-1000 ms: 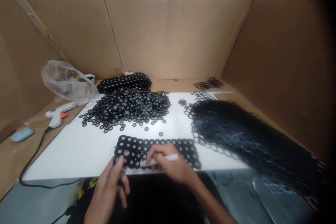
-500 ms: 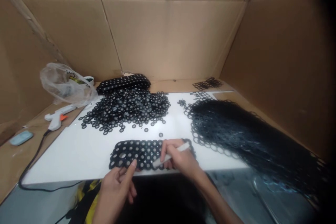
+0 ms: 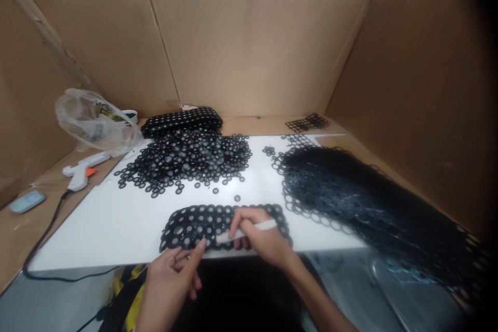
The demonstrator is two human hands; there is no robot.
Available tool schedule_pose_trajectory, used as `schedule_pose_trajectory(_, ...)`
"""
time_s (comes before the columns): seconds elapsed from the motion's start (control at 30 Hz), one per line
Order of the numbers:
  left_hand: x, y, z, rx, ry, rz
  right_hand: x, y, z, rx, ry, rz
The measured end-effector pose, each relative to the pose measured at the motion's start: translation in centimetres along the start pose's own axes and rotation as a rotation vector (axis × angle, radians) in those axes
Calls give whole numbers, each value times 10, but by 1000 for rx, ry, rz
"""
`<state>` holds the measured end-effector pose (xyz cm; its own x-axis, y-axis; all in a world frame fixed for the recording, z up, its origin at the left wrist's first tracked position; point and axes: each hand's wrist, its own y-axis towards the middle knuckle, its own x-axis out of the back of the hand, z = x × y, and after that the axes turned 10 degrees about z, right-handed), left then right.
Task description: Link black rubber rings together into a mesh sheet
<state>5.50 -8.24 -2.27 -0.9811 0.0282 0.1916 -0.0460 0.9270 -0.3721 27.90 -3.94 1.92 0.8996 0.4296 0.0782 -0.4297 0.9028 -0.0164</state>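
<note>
A black sheet of joined rings (image 3: 198,223) lies at the front edge of the white board (image 3: 116,218). My right hand (image 3: 260,238) rests on the sheet and grips a thin white stick (image 3: 249,231), its tip pointing left onto the rings. At the sheet's near edge my left hand (image 3: 175,275) has its index finger stretched out to touch the rings. I cannot tell whether its other fingers hold anything.
A heap of loose black rings (image 3: 187,158) and a stack of ring sheets (image 3: 181,118) lie behind. A big pile of black ring mesh (image 3: 361,202) fills the right. At left are a glue gun (image 3: 80,174), its cable (image 3: 42,238), a plastic bag (image 3: 93,122) and a blue bar (image 3: 25,201). Cardboard walls surround everything.
The ring sheet has shifted a little left on the board. My right hand moved right along it with the stick, and my left hand drew back to the sheet's near edge.
</note>
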Motion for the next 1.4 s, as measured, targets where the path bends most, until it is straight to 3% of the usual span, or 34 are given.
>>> schedule_pose_trajectory(0.17,5,-8,-4,-74,211,-66,2,-1,-1,21,-4,20)
schedule_pose_trajectory(0.4,17,-19,-1,-546,562,-66,-3,-1,4,13,-257,124)
schedule_pose_trajectory(0.47,18,-19,0,-608,627,-70,-5,0,5,36,-308,163)
schedule_pose_trajectory(0.53,19,-19,-1,-573,613,-78,-6,0,6,39,-268,165)
schedule_pose_trajectory(0.7,16,-20,-10,-225,471,-156,-3,-1,4,-3,81,36)
schedule_pose_trajectory(0.77,14,-20,-12,-156,446,-159,0,-3,3,4,150,-29)
schedule_pose_trajectory(0.97,11,-23,-22,-118,413,-167,3,-5,2,18,139,-38)
schedule_pose_trajectory(1.27,9,-24,-22,-99,424,-141,1,-5,-1,88,-172,106)
schedule_pose_trajectory(1.4,13,-20,-18,-70,336,-158,3,-7,1,67,-2,37)
